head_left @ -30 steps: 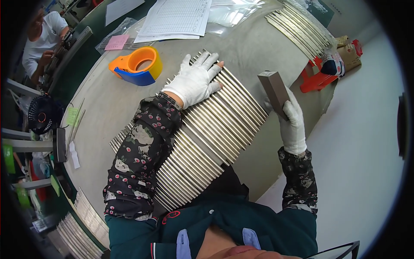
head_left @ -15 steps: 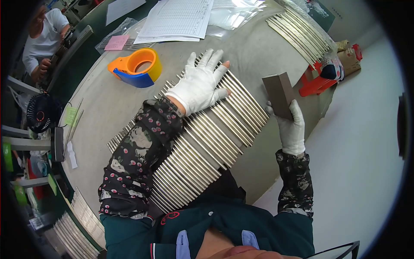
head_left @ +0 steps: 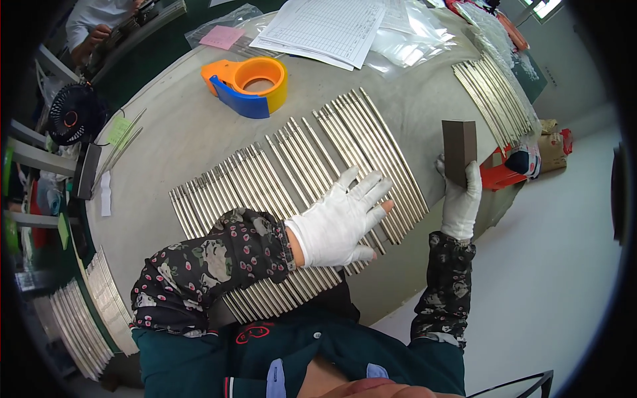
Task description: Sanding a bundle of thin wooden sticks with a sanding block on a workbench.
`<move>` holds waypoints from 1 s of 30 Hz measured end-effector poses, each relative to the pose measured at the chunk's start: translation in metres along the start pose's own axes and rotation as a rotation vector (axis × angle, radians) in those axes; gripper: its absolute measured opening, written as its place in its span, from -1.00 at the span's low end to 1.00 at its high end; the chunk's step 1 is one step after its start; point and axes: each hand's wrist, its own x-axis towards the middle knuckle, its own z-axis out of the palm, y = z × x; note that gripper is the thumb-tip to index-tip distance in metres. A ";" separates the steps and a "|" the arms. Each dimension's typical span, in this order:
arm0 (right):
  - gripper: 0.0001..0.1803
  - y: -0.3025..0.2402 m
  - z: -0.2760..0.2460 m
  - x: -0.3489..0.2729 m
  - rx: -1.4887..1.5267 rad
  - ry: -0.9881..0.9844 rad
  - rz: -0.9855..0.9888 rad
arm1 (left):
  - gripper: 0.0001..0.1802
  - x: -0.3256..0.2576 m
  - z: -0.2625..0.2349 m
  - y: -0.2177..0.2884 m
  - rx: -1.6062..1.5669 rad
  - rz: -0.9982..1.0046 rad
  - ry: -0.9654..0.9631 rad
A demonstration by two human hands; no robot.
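Observation:
Many thin metal rods (head_left: 229,192) lie side by side in a fanned row on the grey table (head_left: 149,149). Across them, near their close ends at the right half of the row, rests my left hand (head_left: 342,222) in a white glove, palm down with fingers spread and bare tips showing. To the right of the row, my right hand (head_left: 459,202), also gloved, holds a dark brown rectangular block (head_left: 459,152) upright. Its fingers wrap round the lower part of the block, which is clear of the rods.
Beyond the rods stands an orange and blue tape dispenser (head_left: 249,86). Printed sheets (head_left: 318,30) and clear plastic bags (head_left: 411,40) lie at the back. Another rod bundle (head_left: 494,99) is at far right, near a red stool (head_left: 501,174). A small black fan (head_left: 73,114) stands left; a person (head_left: 99,30) sits beyond.
My left hand has slid over the rods from their far ends toward my body. The block in my right hand is turned more upright. The whole view has shifted a little.

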 end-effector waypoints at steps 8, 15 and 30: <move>-0.46 0.006 0.005 0.001 0.005 0.069 -0.022 | -0.16 0.011 0.008 -0.006 0.061 0.008 0.019; -0.48 0.002 0.002 0.000 -0.054 0.059 -0.032 | -0.17 0.026 0.008 -0.003 0.056 0.024 0.058; -0.47 0.005 0.004 0.000 -0.118 0.065 -0.045 | -0.20 0.013 0.010 0.001 0.033 -0.010 0.073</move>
